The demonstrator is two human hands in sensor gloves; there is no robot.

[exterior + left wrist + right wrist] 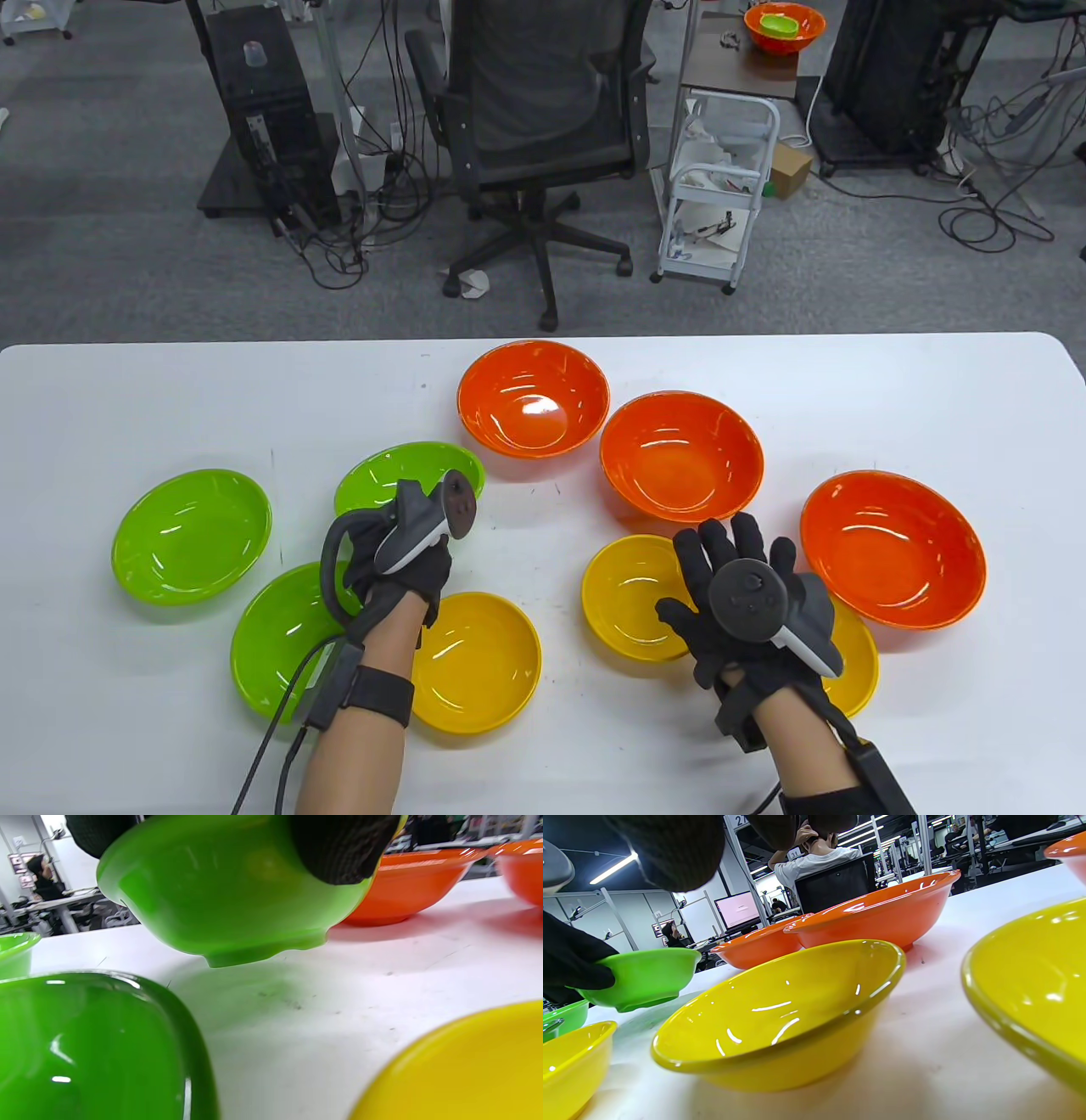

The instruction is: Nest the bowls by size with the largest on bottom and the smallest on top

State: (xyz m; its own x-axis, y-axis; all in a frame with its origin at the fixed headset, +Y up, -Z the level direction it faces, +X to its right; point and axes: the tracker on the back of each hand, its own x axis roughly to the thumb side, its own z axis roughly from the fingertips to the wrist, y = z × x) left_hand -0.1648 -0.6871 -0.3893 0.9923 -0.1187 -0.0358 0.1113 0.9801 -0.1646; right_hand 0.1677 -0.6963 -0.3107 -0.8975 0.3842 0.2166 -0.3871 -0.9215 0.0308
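Three orange bowls (534, 397) (681, 455) (892, 548), three green bowls and three yellow bowls are spread on the white table (848, 373). My left hand (399, 552) grips the near rim of a green bowl (399, 475) and holds it lifted and tilted off the table; it also shows in the left wrist view (229, 891) and the right wrist view (645, 978). My right hand (738, 577) is open with fingers spread, hovering over a yellow bowl (632, 596) and holding nothing. That yellow bowl fills the right wrist view (780, 1014).
Two more green bowls (193, 535) (284, 637) sit at left. A yellow bowl (477, 662) is by my left wrist and another (853, 662) lies partly under my right hand. A chair (543, 127) and a cart (721, 187) stand beyond the table's far edge.
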